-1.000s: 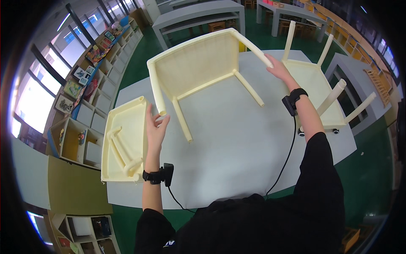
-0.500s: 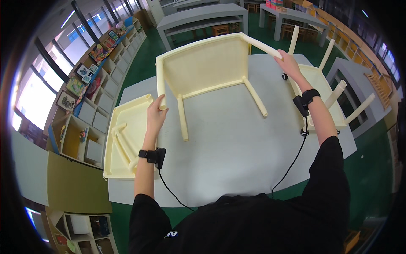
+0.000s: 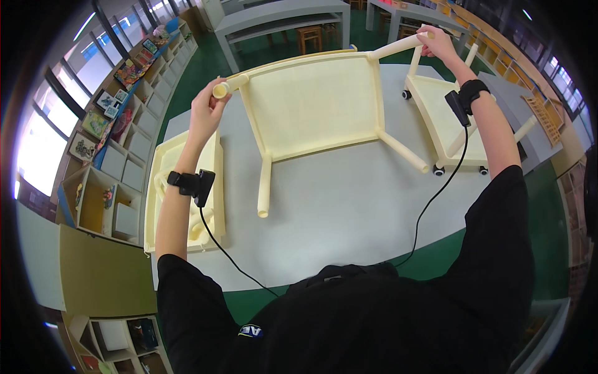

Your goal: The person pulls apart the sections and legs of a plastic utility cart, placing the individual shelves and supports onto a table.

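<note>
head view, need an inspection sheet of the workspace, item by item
Surface: pale gray tabletop.
Things in hand: cream four-legged panel, tilted; whether it touches the tabletop, cannot tell.
Clutter: cream tray at left, loose cream parts inside; wheeled cream unit at right, legs up.
Hands: left hand grips the upper left leg; right hand grips the upper right leg.
Cables: two black cables, one from each wrist device.
Surroundings: green floor, shelves, windows, more gray tables.
</note>
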The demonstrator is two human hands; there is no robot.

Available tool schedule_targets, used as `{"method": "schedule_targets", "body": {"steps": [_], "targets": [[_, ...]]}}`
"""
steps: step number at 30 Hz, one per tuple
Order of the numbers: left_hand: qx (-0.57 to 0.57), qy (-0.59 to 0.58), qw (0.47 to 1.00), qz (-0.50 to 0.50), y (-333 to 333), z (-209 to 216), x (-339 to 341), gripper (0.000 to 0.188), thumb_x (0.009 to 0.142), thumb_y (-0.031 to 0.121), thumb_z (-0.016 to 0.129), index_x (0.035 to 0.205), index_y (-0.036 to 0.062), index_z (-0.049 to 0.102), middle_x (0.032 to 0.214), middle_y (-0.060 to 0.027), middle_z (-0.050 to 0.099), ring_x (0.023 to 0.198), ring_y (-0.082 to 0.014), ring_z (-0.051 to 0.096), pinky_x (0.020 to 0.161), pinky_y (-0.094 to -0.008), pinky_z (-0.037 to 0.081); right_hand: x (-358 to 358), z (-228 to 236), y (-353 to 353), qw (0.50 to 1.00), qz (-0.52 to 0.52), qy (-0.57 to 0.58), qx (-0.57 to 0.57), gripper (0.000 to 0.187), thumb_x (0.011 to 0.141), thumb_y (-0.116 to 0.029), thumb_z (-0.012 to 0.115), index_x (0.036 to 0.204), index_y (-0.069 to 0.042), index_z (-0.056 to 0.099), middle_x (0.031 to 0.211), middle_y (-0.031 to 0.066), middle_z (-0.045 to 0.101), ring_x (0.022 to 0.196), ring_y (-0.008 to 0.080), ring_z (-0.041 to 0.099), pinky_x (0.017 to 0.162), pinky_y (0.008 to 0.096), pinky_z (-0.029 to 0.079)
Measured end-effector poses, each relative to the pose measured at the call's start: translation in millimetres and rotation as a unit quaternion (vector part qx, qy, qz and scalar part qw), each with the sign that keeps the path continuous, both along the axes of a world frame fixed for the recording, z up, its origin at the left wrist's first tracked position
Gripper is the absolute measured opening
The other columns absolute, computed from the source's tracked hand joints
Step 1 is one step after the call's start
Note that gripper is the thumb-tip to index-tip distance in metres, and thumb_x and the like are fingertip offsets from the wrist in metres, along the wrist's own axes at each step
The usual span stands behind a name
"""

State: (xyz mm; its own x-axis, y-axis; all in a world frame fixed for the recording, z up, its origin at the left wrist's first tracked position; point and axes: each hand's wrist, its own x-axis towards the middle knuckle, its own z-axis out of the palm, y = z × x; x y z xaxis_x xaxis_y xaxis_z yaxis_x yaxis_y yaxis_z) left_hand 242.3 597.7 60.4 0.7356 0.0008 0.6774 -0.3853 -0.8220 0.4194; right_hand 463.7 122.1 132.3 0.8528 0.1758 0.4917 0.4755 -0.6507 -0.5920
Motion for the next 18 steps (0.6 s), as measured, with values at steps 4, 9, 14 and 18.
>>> {"method": "schedule_targets", "body": {"steps": [4,9,14,18], "targets": [[-0.084,-0.013,0.995,-0.052,11.5,-5.0,9.9,0.028,0.085,0.014,0.058,0.113,0.0086,0.053,0.08,0.0045,0.052,0.063,-0.0027,0.041,0.056,-0.0155,0.035,-13.9,4.1,-7.1,0.999,-0.002,0.008,-0.041,0.025,0.084,-0.025,0.055,0.103,-0.009,0.057,0.074,0.0087,0.062,0.054,0.0126,0.062,0.052,0.0217,0.051],[-0.265,0.059,0.961,-0.046,11.0,-8.3,-11.6,0.048,0.082,0.01,0.053,0.128,0.0134,0.039,0.105,-0.0053,0.05,0.088,-0.0111,0.051,0.069,-0.0227,0.045,-22.6,8.2,-12.3,0.995,-0.002,0.02,-0.097,0.027,0.086,-0.031,0.051,0.106,-0.013,0.056,0.067,0.0066,0.059,0.052,0.0114,0.061,0.048,0.0188,0.048],[-0.225,0.177,0.956,-0.068,6.3,-56.1,-83.9,0.045,0.072,0.013,0.058,0.116,0.0095,0.05,0.104,-0.0043,0.051,0.095,-0.0171,0.049,0.084,-0.0298,0.039,-27.5,2.5,-6.8,0.993,0.01,0.036,-0.115,0.029,0.085,-0.029,0.051,0.101,-0.007,0.057,0.063,0.0101,0.059,0.046,0.0141,0.06,0.045,0.0208,0.047],[-0.218,0.035,0.975,0.017,-38.0,-84.1,-115.6,0.035,0.068,0.008,0.063,0.102,0.0052,0.053,0.103,-0.005,0.051,0.097,-0.0175,0.049,0.083,-0.0319,0.038,-28.3,-10.6,-20.2,0.99,-0.007,0.019,-0.137,0.024,0.085,-0.026,0.052,0.096,-0.005,0.056,0.063,0.0104,0.058,0.045,0.0145,0.059,0.042,0.0229,0.046]]}}
